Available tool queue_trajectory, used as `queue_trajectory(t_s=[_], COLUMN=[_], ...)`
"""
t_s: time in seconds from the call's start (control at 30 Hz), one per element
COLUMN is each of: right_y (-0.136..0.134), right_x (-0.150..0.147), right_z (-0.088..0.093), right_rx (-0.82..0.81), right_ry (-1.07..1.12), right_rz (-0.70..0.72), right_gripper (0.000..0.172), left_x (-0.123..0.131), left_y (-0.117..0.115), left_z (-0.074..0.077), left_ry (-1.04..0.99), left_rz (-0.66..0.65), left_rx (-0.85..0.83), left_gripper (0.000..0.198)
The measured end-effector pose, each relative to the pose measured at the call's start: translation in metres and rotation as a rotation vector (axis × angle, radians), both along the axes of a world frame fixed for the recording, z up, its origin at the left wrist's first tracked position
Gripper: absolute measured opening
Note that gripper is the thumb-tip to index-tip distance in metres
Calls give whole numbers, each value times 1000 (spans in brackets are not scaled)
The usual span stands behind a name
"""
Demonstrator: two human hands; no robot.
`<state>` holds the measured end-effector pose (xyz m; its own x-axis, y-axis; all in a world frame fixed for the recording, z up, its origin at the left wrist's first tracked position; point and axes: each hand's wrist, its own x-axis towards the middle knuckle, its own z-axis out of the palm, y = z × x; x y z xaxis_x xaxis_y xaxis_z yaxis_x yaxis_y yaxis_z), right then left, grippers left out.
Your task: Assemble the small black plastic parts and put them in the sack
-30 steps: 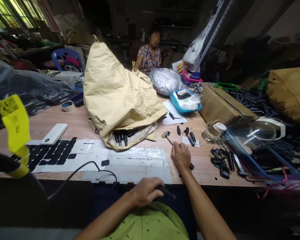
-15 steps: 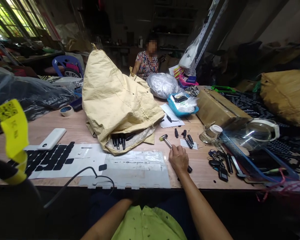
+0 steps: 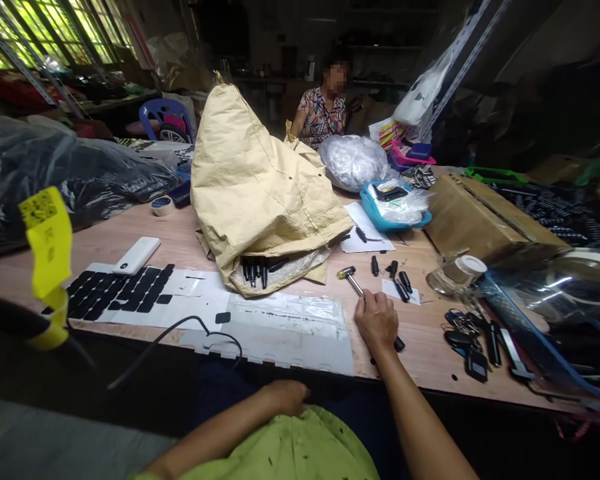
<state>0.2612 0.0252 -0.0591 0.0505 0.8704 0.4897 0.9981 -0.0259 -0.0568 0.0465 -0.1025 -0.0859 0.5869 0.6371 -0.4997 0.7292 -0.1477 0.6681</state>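
My right hand rests on the wooden table with its fingers wrapped round the handle of a small hammer, whose head points away toward the sack. My left hand hangs below the table's front edge by my green shirt; its fingers are curled and mostly hidden. A tan paper sack stands just beyond, with black parts spilling from its mouth. A few loose black parts lie right of the hammer head.
A white sheet of black pads, a white power bank and a plastic sleeve lie at the front left. Keys, a jar, a cardboard box and a blue tray sit right. Another person sits across.
The view has swung left and down. My left hand, earlier seen holding a dark object in my lap, dropped out of sight and now shows by my shirt. The right hand stays on the hammer.
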Motion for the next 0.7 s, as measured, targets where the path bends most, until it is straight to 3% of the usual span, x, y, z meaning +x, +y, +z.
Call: queue_trajectory(t_s=[0.07, 0.13, 0.2, 0.27, 0.33, 0.43, 0.57, 0.7], right_y=[-1, -1, -1, -1, -1, -1, -1, -1], right_x=[0, 0, -1, -2, -4, -9, -15, -17], right_z=[0, 0, 0, 1, 2, 5, 11, 11], right_rx=[-4, -7, -10, -17, -28, -51, -94, -115], right_ry=[-1, -3, -6, -6, -5, -2, 4, 15], right_rz=[1, 2, 1, -5, -13, -23, -39, -52], right_gripper=[21, 21, 22, 22, 21, 21, 20, 19], left_x=[-2, -6, -14, -26, -40, -57, -67, -67], left_y=[3, 20, 50, 88, 125, 167, 185, 168], left_z=[28, 59, 85, 99, 101, 90, 76, 79], left_ry=[-112, -324, -455, -355, -144, 121, 291, 175], left_rz=[-146, -188, -54, 252, 569, 775, 792, 720], left_rx=[-21, -38, 16, 254, 560, 800, 805, 898], left_gripper=[22, 28, 27, 24, 21, 22, 16, 15])
